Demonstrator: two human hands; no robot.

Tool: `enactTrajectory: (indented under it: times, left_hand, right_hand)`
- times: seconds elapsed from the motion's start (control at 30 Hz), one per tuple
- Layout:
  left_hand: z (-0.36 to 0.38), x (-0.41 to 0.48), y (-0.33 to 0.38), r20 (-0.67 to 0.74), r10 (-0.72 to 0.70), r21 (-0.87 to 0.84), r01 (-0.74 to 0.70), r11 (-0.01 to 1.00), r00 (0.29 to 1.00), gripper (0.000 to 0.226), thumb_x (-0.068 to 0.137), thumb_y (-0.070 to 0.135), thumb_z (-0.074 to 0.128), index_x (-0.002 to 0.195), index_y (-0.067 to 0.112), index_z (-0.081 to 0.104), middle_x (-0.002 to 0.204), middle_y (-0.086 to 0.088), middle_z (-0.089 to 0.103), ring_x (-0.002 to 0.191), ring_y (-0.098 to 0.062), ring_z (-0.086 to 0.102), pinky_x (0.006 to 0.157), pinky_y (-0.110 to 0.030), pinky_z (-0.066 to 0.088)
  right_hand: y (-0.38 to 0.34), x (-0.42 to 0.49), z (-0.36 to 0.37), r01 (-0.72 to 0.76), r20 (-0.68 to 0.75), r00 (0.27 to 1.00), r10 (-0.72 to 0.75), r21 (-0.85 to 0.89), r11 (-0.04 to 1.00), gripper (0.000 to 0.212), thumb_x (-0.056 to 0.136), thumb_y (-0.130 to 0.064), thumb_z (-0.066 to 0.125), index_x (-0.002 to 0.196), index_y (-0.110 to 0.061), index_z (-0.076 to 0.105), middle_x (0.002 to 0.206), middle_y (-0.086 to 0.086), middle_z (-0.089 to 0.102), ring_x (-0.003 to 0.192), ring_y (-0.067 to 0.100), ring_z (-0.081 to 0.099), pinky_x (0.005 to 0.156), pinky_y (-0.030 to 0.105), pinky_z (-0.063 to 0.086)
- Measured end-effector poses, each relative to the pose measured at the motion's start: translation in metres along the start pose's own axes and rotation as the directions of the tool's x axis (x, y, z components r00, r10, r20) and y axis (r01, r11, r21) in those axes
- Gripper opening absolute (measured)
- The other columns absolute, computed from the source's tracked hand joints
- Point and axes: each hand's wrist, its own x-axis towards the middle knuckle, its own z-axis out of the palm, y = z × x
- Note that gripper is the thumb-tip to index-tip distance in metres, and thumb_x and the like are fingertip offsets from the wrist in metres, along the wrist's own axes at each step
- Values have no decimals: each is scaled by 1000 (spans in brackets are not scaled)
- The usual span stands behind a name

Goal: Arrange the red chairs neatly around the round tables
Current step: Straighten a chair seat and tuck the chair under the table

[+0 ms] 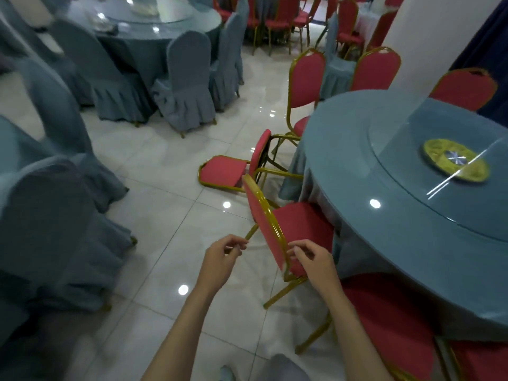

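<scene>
Head view showed the job part done. One chair [302,224] stood at the table [384,229], its seat near the cloth but angled. Another [384,312] sat tucked in at lower right, and three stood upright along the far side. A fallen chair [224,171] lay on its back on the floor [165,215], legs toward the table; it needed righting. The left hand [224,255] hung loosely curled and held nothing, just beside the angled chair's back. The right hand [313,259] was curled by the back's rail; whether it touched could not be told. Open tile lay left of the chairs, bounded by covered chairs [55,215].
</scene>
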Motion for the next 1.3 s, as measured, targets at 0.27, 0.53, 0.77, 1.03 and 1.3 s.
enactTrajectory:
  times: [0.27, 0.53, 0.77, 1.03, 1.3]
  left_hand:
    - [-35, 95, -23, -56, -90, -8, 90, 996, 994, 31, 98, 7, 57, 95, 33, 74, 92, 15, 75, 85, -6, 71, 72, -19, 53]
    - [-54, 225, -5, -48, -157, -19, 157, 987, 986, 30, 99, 6, 56, 95, 29, 75, 93, 9, 76, 85, -10, 72, 75, -28, 58]
    - [-76, 313, 5, -89, -199, -57, 195, 979, 976, 28, 100, 5, 55, 96, 24, 76, 93, 4, 77, 86, -13, 73, 75, -28, 57]
    - [-122, 410, -11, -116, -248, -88, 239, 967, 962, 27, 100, 3, 54, 99, 19, 76, 93, 1, 77, 86, -17, 72, 76, -31, 57]
    - [-188, 547, -38, -60, -298, -121, 290, 950, 953, 27, 100, 4, 53, 99, 18, 76, 94, -1, 77, 89, -21, 72, 78, -34, 56]
  right_hand:
    - [-23, 114, 46, 27, 46, 999, -27, 0, 1000, 19, 99, -21, 62, 103, -35, 74, 92, -18, 77, 89, 0, 72, 81, 21, 58]
    - [-42, 245, 72, -28, 82, 996, 20, 105, 994, 21, 98, -16, 62, 99, -32, 75, 90, -14, 78, 87, 2, 74, 79, 23, 61]
    - [-67, 340, 91, -57, 127, 991, 39, 143, 988, 19, 100, -16, 59, 103, -27, 74, 90, -11, 77, 86, 2, 72, 76, 19, 57]
    - [-87, 442, 143, -107, 175, 981, 82, 138, 985, 19, 101, -18, 59, 102, -29, 74, 92, -11, 76, 89, 5, 71, 84, 28, 59]
    - [-110, 551, 214, -158, 174, 975, 140, 93, 983, 19, 100, -24, 58, 99, -35, 73, 93, -16, 75, 88, 1, 70, 82, 28, 58]
